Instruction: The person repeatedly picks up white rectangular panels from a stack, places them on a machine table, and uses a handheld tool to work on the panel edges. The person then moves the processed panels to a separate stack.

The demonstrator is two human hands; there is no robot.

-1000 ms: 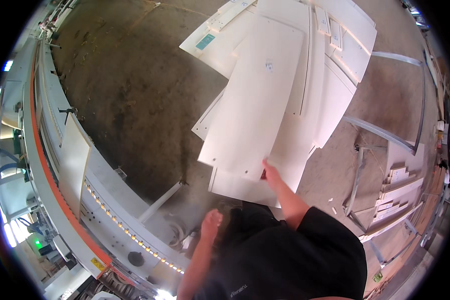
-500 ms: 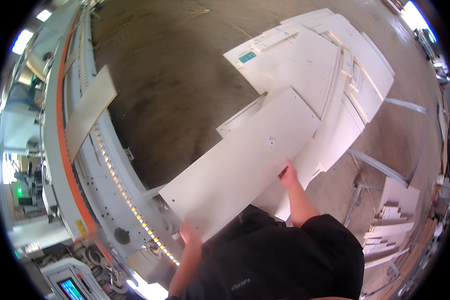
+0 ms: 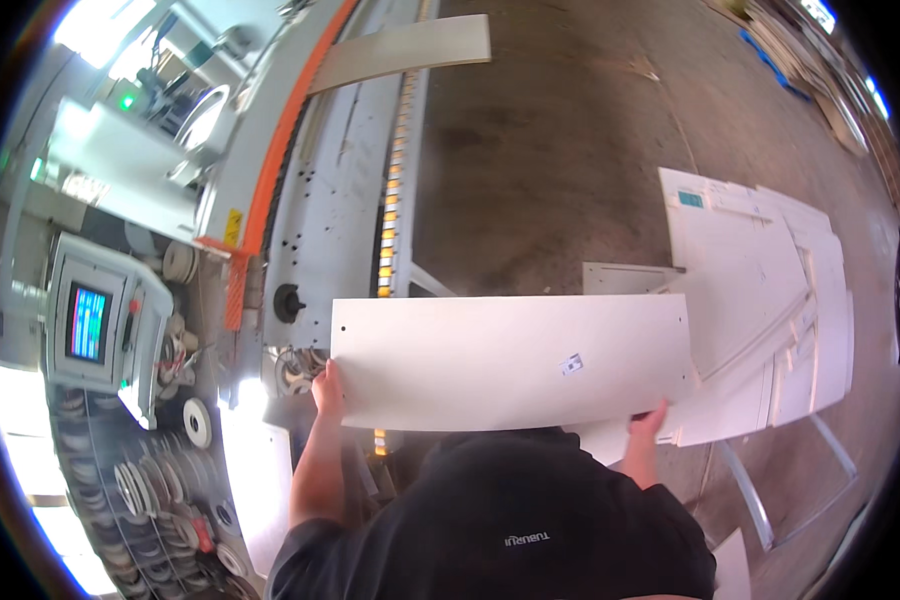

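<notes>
A long white panel (image 3: pixel 470 365) with small dark holes near its corners and a small sticker lies level across the front of my body. My left hand (image 3: pixel 328 388) grips its left end near the front corner. Toward the right end, my right hand (image 3: pixel 648 420) holds the near edge, its fingers partly under the board. The panel's far left part overlaps the near end of a long grey machine bed (image 3: pixel 325 200) in view. Another white panel (image 3: pixel 410 50) rests across that bed farther off.
Stacked white panels (image 3: pixel 740 240) lie at the right on a metal frame (image 3: pixel 750 490). An orange rail (image 3: pixel 280 150) runs along the machine. A control screen (image 3: pixel 87 322) stands at the left, with several rolls of edging (image 3: pixel 150 490) below it.
I have turned left toward the machine, carrying the panel away from the stack. The panel has swung from slanted to crosswise before me, with both hands still on it.
</notes>
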